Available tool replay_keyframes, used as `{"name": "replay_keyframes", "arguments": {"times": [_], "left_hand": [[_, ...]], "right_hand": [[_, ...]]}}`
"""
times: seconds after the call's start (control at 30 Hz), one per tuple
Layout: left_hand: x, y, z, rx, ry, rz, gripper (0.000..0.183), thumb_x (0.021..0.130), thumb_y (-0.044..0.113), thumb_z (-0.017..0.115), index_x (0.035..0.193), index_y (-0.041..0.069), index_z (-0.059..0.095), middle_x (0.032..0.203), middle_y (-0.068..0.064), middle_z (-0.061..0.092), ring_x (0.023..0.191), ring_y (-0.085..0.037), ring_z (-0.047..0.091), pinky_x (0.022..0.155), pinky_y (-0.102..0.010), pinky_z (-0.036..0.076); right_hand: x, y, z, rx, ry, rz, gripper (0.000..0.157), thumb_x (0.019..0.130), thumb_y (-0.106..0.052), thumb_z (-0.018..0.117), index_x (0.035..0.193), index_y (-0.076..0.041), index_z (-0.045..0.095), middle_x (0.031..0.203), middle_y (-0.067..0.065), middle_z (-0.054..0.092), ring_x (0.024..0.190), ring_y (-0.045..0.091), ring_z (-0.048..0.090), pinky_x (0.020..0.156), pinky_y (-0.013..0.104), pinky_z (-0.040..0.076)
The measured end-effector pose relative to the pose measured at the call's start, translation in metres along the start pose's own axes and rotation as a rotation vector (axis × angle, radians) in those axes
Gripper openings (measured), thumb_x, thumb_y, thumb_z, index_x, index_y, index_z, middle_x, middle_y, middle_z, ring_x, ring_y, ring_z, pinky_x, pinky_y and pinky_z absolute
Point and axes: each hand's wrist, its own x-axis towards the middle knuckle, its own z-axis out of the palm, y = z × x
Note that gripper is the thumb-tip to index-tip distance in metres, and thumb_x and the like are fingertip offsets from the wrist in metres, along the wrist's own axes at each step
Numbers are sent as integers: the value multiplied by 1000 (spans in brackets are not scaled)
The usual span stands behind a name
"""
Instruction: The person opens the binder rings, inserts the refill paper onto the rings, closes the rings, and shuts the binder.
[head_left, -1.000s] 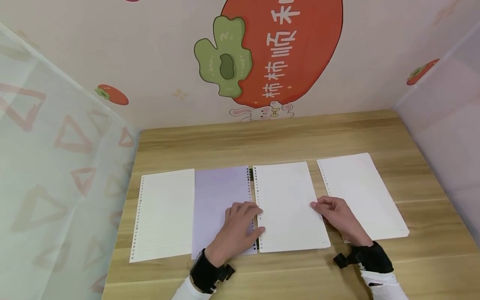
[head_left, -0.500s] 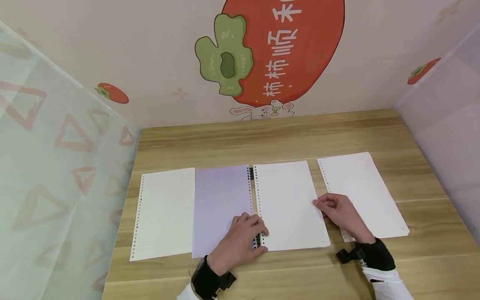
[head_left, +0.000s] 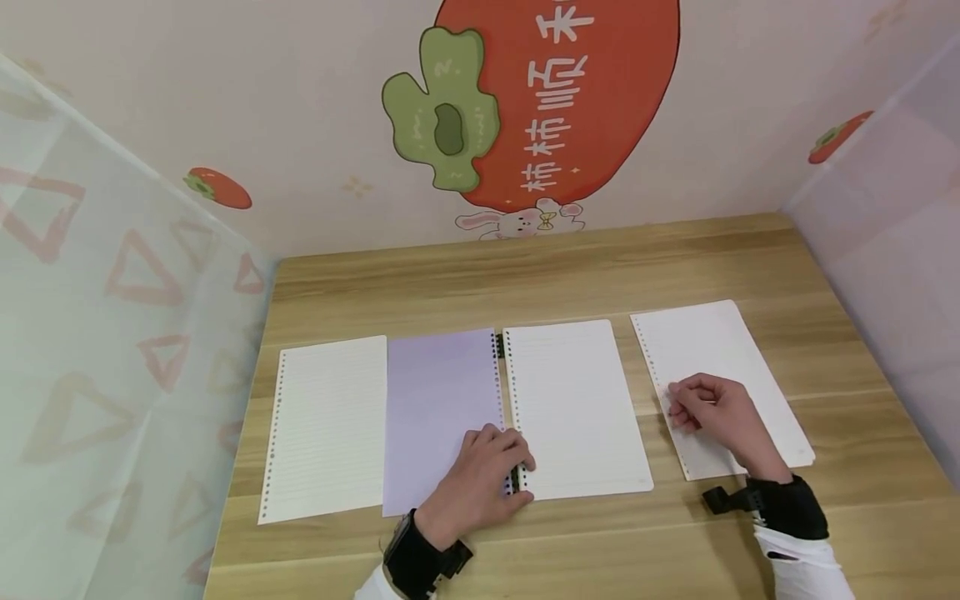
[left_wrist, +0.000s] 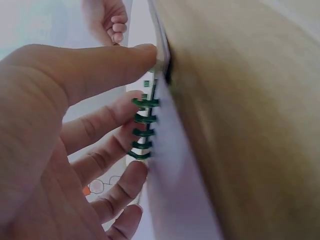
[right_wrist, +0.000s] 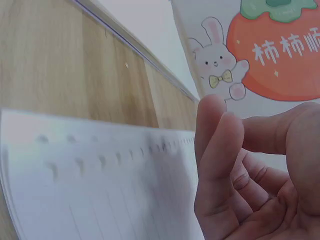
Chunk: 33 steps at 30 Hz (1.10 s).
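Note:
An opened ring-bound notebook lies flat, its purple cover (head_left: 442, 400) on the left and its stack of white pages (head_left: 573, 417) on the right. Short green binding rings (left_wrist: 145, 131) run along the middle. My left hand (head_left: 480, 479) rests across the binding near its lower end. In the left wrist view its thumb lies at the near edge of the pages and its fingertips touch beside the rings. My right hand (head_left: 723, 417) is over the left part of a loose stack of punched lined sheets (head_left: 750, 375), fingers loosely curled, nothing visible between them.
Another punched lined sheet (head_left: 326, 433) lies left of the purple cover, right against its edge. Wooden tabletop (head_left: 525, 267) shows around the papers. A printed back wall (head_left: 315, 108) and side panels (head_left: 112, 333) enclose the table.
My right hand has left the right edge of the notebook pages and moved right, over the loose stack. My left hand slid down the binding earlier and then stayed there.

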Motion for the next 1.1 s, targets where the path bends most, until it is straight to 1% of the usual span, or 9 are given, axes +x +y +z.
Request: {"name": "replay_keyframes", "arguments": {"times": [0.2, 0.4, 0.57, 0.7, 0.77, 0.83, 0.93, 1.03, 1.1], "left_hand": [[19, 1, -7, -26, -28, -1, 28, 96, 47, 67, 107, 22, 72, 109, 8, 61, 91, -12, 40, 84, -31, 32], [60, 10, -7, 36, -9, 81, 36, 105, 46, 52, 115, 19, 73, 118, 5, 64, 100, -14, 51, 86, -30, 41], [97, 28, -3, 117, -44, 135, 42, 108, 46, 43, 126, 19, 69, 129, 4, 63, 117, -20, 56, 96, -35, 45], [123, 42, 7, 198, -78, 168, 45, 108, 47, 41, 137, 20, 63, 141, 3, 58, 131, -22, 52, 103, -38, 44], [134, 47, 13, 245, -91, 181, 47, 108, 47, 41, 142, 21, 60, 149, 3, 54, 138, -23, 48, 106, -40, 43], [144, 51, 20, 281, -101, 190, 48, 107, 47, 42, 146, 22, 58, 155, 3, 49, 143, -25, 43, 109, -41, 40], [156, 56, 30, 324, -114, 206, 51, 107, 46, 41, 150, 22, 54, 161, 2, 44, 149, -29, 36, 113, -42, 36], [163, 62, 40, 364, -129, 222, 54, 107, 47, 41, 154, 23, 50, 165, 2, 40, 153, -32, 31, 116, -44, 33], [165, 67, 45, 393, -143, 226, 55, 107, 48, 40, 156, 24, 48, 166, 2, 38, 154, -33, 29, 118, -45, 31]], "right_hand": [[-3, 3, -13, -42, 74, -77, 39, 103, -27, 62, 114, 10, 67, 88, 19, 75, 69, 18, 73, 58, 29, 57], [-7, 2, -29, -100, 174, -84, 39, 101, -27, 64, 119, 8, 67, 89, 8, 75, 73, 11, 70, 62, 23, 57], [-12, 6, -45, -184, 244, -83, 43, 101, -31, 64, 124, 5, 67, 101, -6, 68, 85, -4, 62, 69, 14, 53], [-17, 12, -53, -254, 309, -101, 43, 101, -30, 64, 127, 4, 67, 117, 6, 65, 95, -12, 51, 77, 4, 42], [-18, 14, -56, -276, 333, -93, 45, 101, -30, 64, 129, 5, 65, 126, 19, 64, 102, -1, 57, 78, 3, 39], [-19, 17, -59, -305, 345, -76, 49, 101, -31, 64, 133, 6, 62, 133, 29, 60, 111, 18, 62, 78, 8, 39], [-19, 22, -63, -363, 349, -49, 55, 100, -32, 64, 136, 9, 58, 137, 38, 56, 119, 49, 56, 86, 31, 46], [-18, 29, -66, -422, 343, -37, 59, 98, -29, 67, 136, 14, 54, 132, 43, 55, 118, 57, 53, 90, 58, 45], [-19, 33, -67, -452, 333, -20, 63, 97, -28, 70, 135, 18, 51, 130, 44, 54, 116, 58, 52, 92, 67, 42]]}}
